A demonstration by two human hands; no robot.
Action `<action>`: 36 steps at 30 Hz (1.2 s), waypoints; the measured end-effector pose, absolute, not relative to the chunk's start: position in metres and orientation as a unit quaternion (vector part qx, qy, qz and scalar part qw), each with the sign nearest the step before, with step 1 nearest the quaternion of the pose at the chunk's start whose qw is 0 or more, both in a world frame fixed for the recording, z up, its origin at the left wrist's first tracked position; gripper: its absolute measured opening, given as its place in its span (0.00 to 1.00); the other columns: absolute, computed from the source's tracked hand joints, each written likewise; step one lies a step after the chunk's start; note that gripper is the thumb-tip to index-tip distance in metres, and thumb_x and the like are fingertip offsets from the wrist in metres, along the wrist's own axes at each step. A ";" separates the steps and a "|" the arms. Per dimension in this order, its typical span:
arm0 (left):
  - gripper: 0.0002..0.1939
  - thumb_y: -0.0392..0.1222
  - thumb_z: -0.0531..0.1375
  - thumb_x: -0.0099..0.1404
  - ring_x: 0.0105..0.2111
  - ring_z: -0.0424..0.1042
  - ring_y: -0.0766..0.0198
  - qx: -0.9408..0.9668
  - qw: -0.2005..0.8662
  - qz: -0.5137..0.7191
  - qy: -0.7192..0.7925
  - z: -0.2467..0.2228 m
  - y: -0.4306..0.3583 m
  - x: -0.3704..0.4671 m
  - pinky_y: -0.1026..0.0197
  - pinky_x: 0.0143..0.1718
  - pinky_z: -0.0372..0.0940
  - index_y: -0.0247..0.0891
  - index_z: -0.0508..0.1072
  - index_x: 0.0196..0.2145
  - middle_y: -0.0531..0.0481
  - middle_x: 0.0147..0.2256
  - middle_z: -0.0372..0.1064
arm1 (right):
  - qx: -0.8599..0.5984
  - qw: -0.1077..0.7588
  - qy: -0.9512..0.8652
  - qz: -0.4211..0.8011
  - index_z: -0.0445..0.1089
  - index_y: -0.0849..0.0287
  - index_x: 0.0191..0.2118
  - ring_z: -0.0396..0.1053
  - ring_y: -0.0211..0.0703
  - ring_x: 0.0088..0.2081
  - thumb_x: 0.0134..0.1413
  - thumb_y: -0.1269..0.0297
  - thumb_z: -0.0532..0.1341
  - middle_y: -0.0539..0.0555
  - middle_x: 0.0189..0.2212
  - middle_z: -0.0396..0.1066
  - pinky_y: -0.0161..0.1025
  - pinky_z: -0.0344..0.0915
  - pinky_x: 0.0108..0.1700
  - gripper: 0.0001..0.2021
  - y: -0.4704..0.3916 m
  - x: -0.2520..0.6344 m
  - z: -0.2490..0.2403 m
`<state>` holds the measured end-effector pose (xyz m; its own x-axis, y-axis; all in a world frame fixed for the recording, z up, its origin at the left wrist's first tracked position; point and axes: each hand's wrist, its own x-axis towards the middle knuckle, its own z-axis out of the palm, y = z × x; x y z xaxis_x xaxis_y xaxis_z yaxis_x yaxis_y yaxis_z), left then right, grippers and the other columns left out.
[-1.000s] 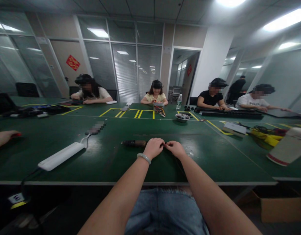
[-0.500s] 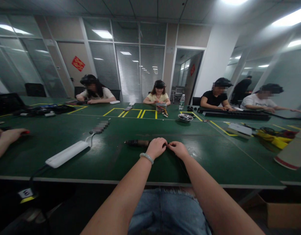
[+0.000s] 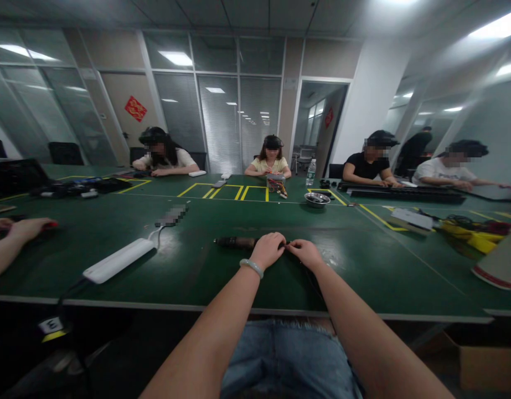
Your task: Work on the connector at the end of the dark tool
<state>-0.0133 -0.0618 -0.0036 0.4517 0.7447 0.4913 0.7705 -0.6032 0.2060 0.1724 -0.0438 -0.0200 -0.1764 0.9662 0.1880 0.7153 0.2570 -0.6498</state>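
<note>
A dark electric screwdriver (image 3: 235, 242) lies across the green table (image 3: 189, 277), its tip pointing left. My left hand (image 3: 268, 250), with a pale bangle on the wrist, is wrapped over the tool's rear part. At the rear end, my right hand (image 3: 306, 254) has its fingertips closed together, close to the left fingers. What those fingertips pinch is too small and dark to name. A thin dark cord (image 3: 311, 277) runs from near the right hand toward the table's front edge. My hands hide the back of the screwdriver.
A white power strip (image 3: 118, 260) lies to the left, near a co-worker's hand (image 3: 31, 228). Beyond stand a metal bowl (image 3: 317, 200) and a water bottle (image 3: 310, 172). At right are a white box (image 3: 413, 220) and a yellow bundle (image 3: 466, 235). Several people sit opposite.
The whole view has shifted slightly, so things appear a little further right. My hands keep nearly the same pose at the screwdriver's rear end.
</note>
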 end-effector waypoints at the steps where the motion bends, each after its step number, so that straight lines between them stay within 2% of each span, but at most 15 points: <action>1: 0.05 0.37 0.58 0.64 0.43 0.67 0.60 -0.851 0.024 -0.277 -0.446 -0.003 -0.062 -0.013 0.57 0.47 0.62 0.39 0.68 0.39 0.49 0.40 0.68 | -0.571 0.293 -0.736 0.216 0.78 0.56 0.33 0.69 0.39 0.28 0.53 0.50 0.60 0.50 0.27 0.75 0.32 0.58 0.28 0.15 -0.044 0.172 -0.020; 10: 0.04 0.34 0.57 0.64 0.46 0.66 0.61 -0.860 0.029 -0.271 -0.432 0.001 -0.064 -0.014 0.57 0.50 0.61 0.41 0.71 0.36 0.50 0.43 0.68 | -0.568 0.297 -0.732 0.233 0.77 0.55 0.33 0.67 0.37 0.24 0.52 0.52 0.61 0.49 0.28 0.75 0.31 0.57 0.24 0.13 -0.043 0.173 -0.021; 16: 0.08 0.35 0.58 0.64 0.45 0.67 0.60 -0.857 0.027 -0.270 -0.438 0.000 -0.065 -0.013 0.57 0.48 0.62 0.40 0.69 0.42 0.49 0.42 0.68 | -0.574 0.290 -0.725 0.246 0.77 0.56 0.34 0.65 0.35 0.20 0.53 0.52 0.60 0.49 0.24 0.73 0.30 0.55 0.20 0.14 -0.042 0.172 -0.022; 20: 0.05 0.35 0.57 0.64 0.44 0.67 0.60 -0.854 0.027 -0.274 -0.441 0.000 -0.064 -0.012 0.56 0.47 0.62 0.39 0.70 0.38 0.49 0.41 0.68 | -0.576 0.290 -0.723 0.247 0.77 0.56 0.34 0.65 0.35 0.20 0.52 0.53 0.61 0.49 0.24 0.73 0.29 0.55 0.20 0.13 -0.042 0.172 -0.023; 26: 0.06 0.33 0.58 0.62 0.46 0.67 0.59 -0.851 0.021 -0.292 -0.436 0.004 -0.069 -0.009 0.54 0.50 0.61 0.40 0.72 0.37 0.48 0.42 0.69 | -0.574 0.297 -0.725 0.237 0.77 0.56 0.32 0.67 0.36 0.24 0.51 0.54 0.62 0.49 0.25 0.73 0.30 0.57 0.24 0.12 -0.041 0.173 -0.023; 34: 0.13 0.34 0.55 0.65 0.52 0.65 0.58 -0.813 0.009 -0.378 -0.443 0.025 -0.097 -0.012 0.51 0.56 0.59 0.40 0.69 0.47 0.47 0.49 0.67 | -0.582 0.303 -0.718 0.235 0.76 0.56 0.32 0.66 0.37 0.23 0.52 0.52 0.62 0.49 0.23 0.73 0.31 0.57 0.24 0.13 -0.045 0.170 -0.020; 36: 0.13 0.34 0.55 0.65 0.53 0.64 0.59 -0.784 -0.036 -0.454 -0.422 0.038 -0.108 -0.013 0.51 0.57 0.59 0.42 0.69 0.48 0.48 0.51 0.67 | -0.583 0.305 -0.715 0.236 0.76 0.56 0.32 0.66 0.37 0.23 0.52 0.51 0.61 0.49 0.23 0.72 0.30 0.57 0.24 0.14 -0.046 0.170 -0.019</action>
<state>-0.0131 -0.1077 0.0384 0.2321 0.6943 0.6812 0.6297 -0.6410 0.4389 0.1698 -0.0459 -0.0194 -0.1342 0.9778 0.1609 0.6901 0.2087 -0.6929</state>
